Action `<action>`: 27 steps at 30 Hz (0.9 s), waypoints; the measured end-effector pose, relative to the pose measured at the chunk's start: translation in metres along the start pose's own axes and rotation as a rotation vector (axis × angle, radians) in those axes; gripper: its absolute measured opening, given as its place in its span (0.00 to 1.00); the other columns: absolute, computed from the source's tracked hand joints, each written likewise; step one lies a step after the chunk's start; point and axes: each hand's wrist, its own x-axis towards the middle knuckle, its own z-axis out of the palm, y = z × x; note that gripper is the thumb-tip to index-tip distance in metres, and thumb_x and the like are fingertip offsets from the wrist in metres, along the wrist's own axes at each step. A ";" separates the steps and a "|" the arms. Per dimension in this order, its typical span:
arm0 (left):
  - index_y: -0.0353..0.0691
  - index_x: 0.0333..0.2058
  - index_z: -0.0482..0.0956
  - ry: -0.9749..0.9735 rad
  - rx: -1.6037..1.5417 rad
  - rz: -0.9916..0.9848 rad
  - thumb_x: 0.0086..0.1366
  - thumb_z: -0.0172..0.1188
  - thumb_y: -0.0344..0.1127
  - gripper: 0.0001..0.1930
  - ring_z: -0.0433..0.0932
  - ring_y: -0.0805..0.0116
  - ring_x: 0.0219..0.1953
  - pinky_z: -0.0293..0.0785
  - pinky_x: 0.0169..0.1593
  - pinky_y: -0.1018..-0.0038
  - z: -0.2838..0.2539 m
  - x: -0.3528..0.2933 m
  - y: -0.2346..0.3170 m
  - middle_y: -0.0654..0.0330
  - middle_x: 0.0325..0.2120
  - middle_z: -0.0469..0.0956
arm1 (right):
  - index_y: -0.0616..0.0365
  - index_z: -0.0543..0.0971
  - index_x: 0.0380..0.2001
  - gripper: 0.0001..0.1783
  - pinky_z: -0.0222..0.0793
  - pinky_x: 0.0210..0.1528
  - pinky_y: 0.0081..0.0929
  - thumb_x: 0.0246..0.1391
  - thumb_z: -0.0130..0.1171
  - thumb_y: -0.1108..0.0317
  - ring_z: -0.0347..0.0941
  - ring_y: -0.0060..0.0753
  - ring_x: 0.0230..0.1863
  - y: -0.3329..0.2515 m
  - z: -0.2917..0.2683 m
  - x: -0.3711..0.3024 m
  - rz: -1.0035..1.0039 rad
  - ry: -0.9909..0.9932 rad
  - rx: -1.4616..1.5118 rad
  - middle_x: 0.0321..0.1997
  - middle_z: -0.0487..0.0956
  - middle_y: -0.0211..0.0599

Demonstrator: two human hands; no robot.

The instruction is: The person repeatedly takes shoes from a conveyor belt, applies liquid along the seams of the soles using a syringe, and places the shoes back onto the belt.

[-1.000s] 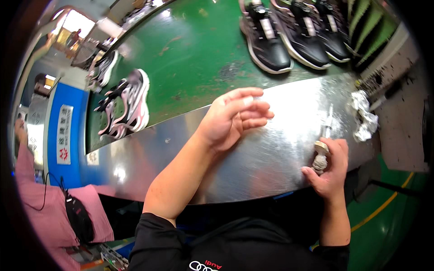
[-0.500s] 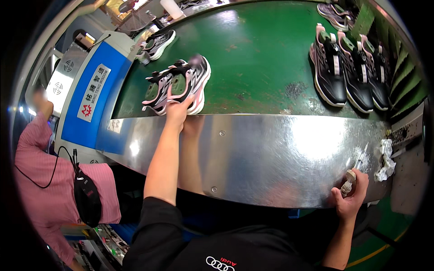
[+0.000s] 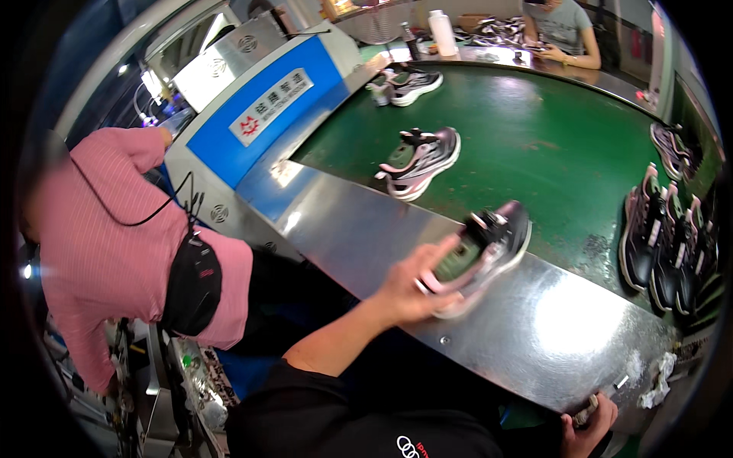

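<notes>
In my left hand (image 3: pixel 405 288), gripped by its heel end, is a black-and-pink sneaker (image 3: pixel 496 252). It is tilted above the metal edge of the table, toe pointing away to the right, with a green insole inside. A similar sneaker (image 3: pixel 427 164) lies on the green surface beyond it. At the lower right my right hand (image 3: pixel 594 424) is closed round a small tool (image 3: pixel 586 410) with a lumpy, pale wrapped handle. The tool's exact kind cannot be made out.
Several dark sneakers (image 3: pixel 649 229) stand at the right edge. Another pair of shoes (image 3: pixel 412 85) sits far left, beside a blue-and-white machine (image 3: pixel 252 114). Crumpled white paper (image 3: pixel 658 382) lies at the right end. A person in pink (image 3: pixel 145 237) is at left, another (image 3: pixel 561 34) at the back.
My left hand has lifted one sneaker from beside the other and brought it nearer and to the right. The view has turned left. My right hand still grips the tool.
</notes>
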 end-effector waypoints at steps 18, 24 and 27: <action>0.34 0.27 0.81 -0.086 0.075 -0.339 0.61 0.46 0.62 0.31 0.79 0.47 0.27 0.73 0.41 0.61 0.070 0.142 -0.081 0.46 0.25 0.80 | 0.65 0.66 0.54 0.24 0.60 0.31 0.16 0.54 0.53 0.71 0.60 0.18 0.27 -0.044 -0.030 0.018 0.511 0.245 0.547 0.35 0.71 0.33; 0.29 0.42 0.65 -0.169 -0.472 -0.456 0.49 0.66 0.56 0.36 0.73 0.67 0.38 0.71 0.42 0.71 0.077 0.148 -0.056 0.50 0.36 0.72 | 0.67 0.62 0.56 0.29 0.61 0.32 0.17 0.48 0.49 0.77 0.64 0.23 0.32 -0.064 -0.030 0.019 0.462 0.258 0.665 0.38 0.73 0.37; 0.36 0.37 0.62 -0.109 -0.508 -0.315 0.48 0.67 0.48 0.28 0.67 0.71 0.35 0.69 0.40 0.74 0.067 0.147 -0.001 0.59 0.30 0.66 | 0.67 0.62 0.56 0.34 0.63 0.34 0.19 0.47 0.59 0.65 0.66 0.26 0.34 -0.076 -0.033 0.032 0.385 0.188 0.751 0.40 0.74 0.41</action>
